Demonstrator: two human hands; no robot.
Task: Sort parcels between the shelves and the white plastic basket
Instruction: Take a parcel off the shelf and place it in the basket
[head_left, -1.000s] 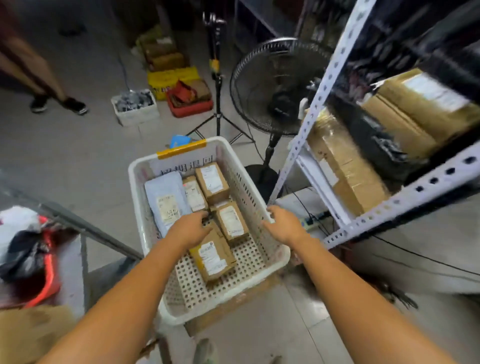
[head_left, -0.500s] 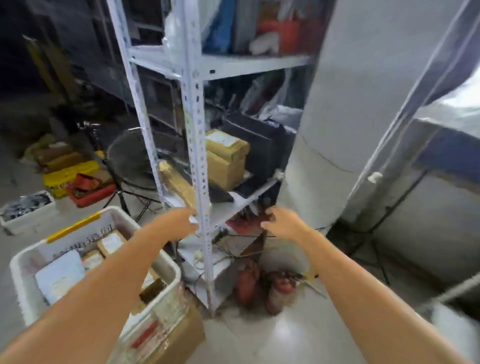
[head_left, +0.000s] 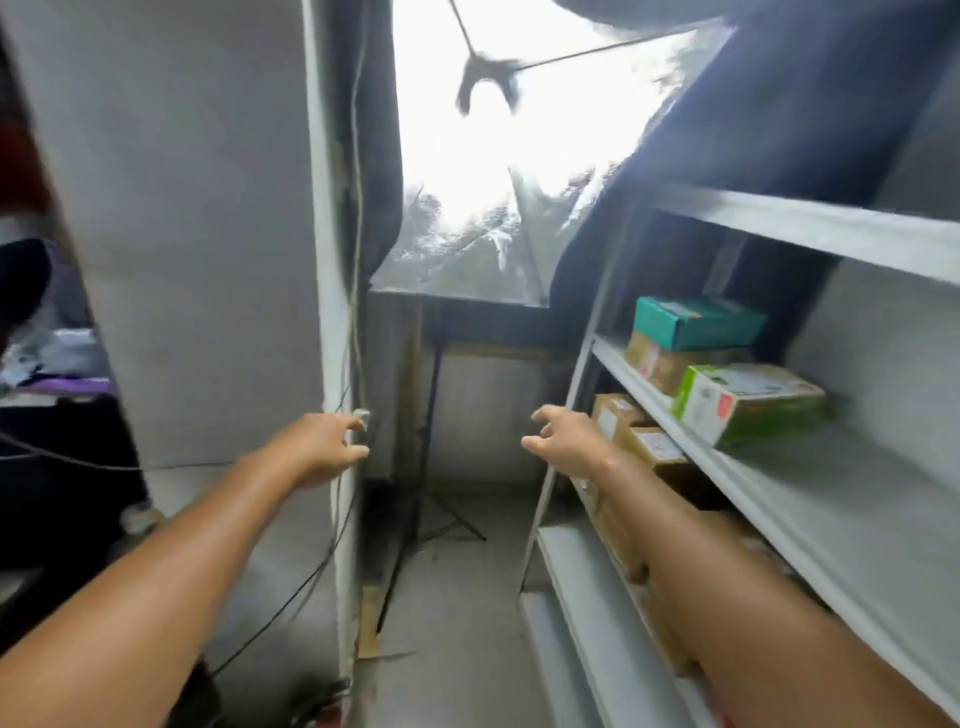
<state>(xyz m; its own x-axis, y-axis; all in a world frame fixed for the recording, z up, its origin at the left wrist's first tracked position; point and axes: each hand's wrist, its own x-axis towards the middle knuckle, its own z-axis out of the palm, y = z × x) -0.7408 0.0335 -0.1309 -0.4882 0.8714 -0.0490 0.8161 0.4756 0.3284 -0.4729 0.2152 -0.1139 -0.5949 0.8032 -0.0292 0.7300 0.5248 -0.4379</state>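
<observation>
Presently, shelves (head_left: 831, 499) hold a teal box (head_left: 696, 322) and brown parcels (head_left: 655, 446).

open aisle between grey pillar (head_left: 208, 260) and shelves (head_left: 810, 525), tripod (head_left: 426, 467) ahead

No text, brand or number can be read; print is blurred throughout. A white label is noted on top of a brown parcel (head_left: 613, 415) just right of the right hand (head_left: 569, 444), and another on a second brown parcel (head_left: 655, 448) beside it, both illegible. Above and right of that hand, a red-and-white patch on the end of a green-and-white box (head_left: 748, 405) and a pale label on a brown box (head_left: 670, 364) under a teal box (head_left: 696, 322) are recorded as unreadable.
</observation>
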